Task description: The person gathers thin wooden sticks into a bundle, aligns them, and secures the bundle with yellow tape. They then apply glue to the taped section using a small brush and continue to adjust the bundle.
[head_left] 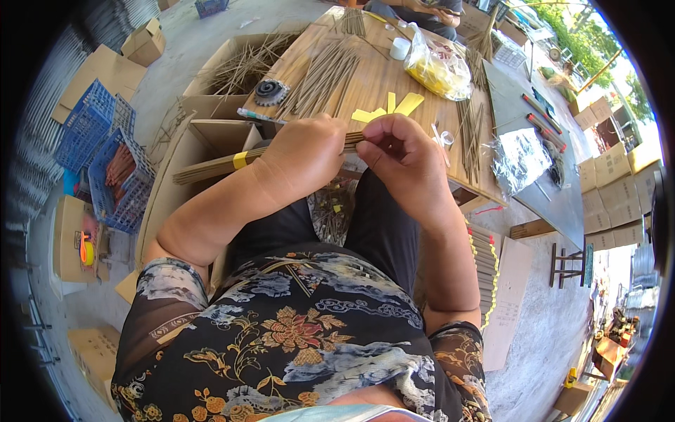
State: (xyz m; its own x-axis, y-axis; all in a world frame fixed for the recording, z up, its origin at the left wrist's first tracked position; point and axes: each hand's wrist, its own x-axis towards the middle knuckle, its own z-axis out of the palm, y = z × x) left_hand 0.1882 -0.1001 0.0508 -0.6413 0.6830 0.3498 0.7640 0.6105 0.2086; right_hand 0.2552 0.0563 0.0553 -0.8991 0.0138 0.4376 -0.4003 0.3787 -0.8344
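Note:
A bundle of thin brown sticks [207, 169] lies slantwise across my lap at the table's near edge, with a yellow paper band [240, 160] around it toward the left. My left hand [309, 144] is closed around the bundle near its right end. At that end, my right hand [404, 151] has thumb and fingers curled in a pinch on the sticks; its fingertips are partly hidden. Just beyond my hands, several yellow paper strips [408, 104] fan out on the wooden table [376, 77]. Loose brown sticks [327, 79] lie farther back.
Near the left table edge sits a dark toothed round object [270, 92]. A plastic bag with yellow contents [437, 67] stands at the far right, beside a white tub [400, 48]. An open cardboard box [218, 133] and blue crates [119, 183] are left. Another person [439, 17] sits beyond.

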